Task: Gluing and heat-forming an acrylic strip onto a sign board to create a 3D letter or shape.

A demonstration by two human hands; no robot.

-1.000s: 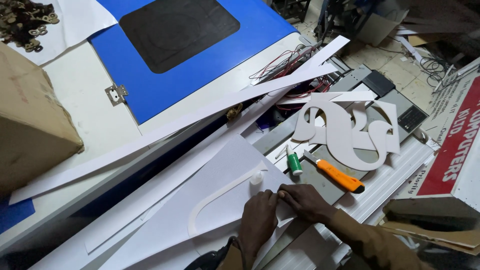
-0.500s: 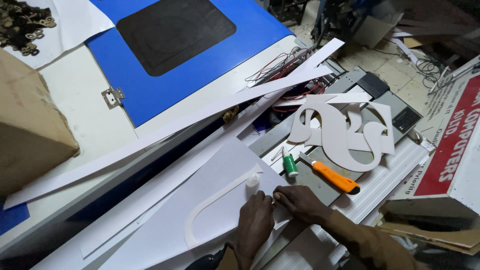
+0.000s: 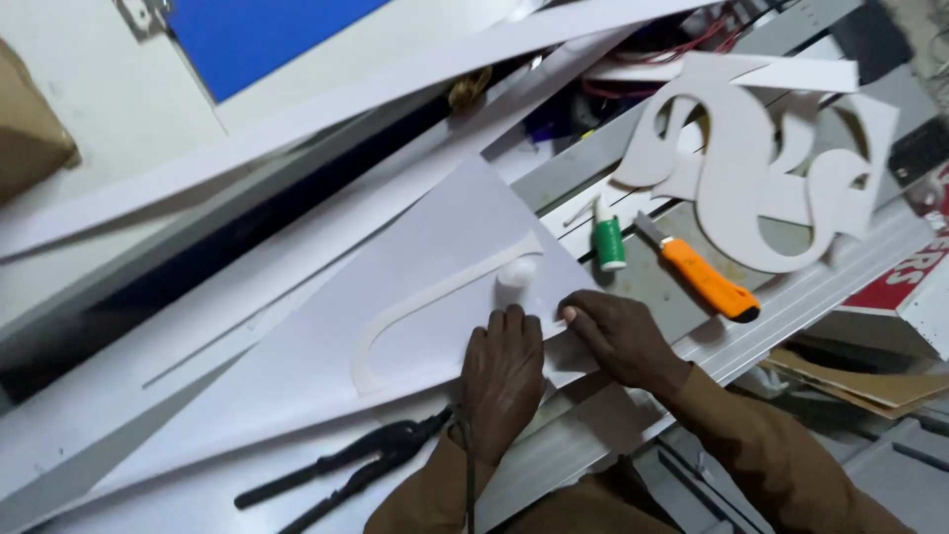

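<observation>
Hands are down flat on the work: the left hand (image 3: 502, 374) presses palm-down on a large white sheet (image 3: 326, 346) that lies tilted across the bench (image 3: 633, 272), fingers spread and extended, gripping nothing. Right beside it, the right hand (image 3: 615, 334) rests at the sheet's right edge, fingers stretched forward and pressing there, nothing closed in them either. On the sheet sits a thin curved white strip (image 3: 435, 297), hooked at its lower left end and running up to the right, with a small white blob (image 3: 517, 272) just above the left hand's fingertips. Past the sheet's edge lies a small green-bodied bottle with a white cap (image 3: 608, 240), and just to its right an orange utility knife (image 3: 702, 277), blade pointing up-left. Beyond the knife, a big white cut-out shape (image 3: 751, 168) with looping curves lies on the grey metal rails. Near the left forearm, black-handled pliers (image 3: 346, 473) lie on the lower part of the sheet. Long white strips (image 3: 326, 109) cross the top, over a blue panel (image 3: 262, 40).
</observation>
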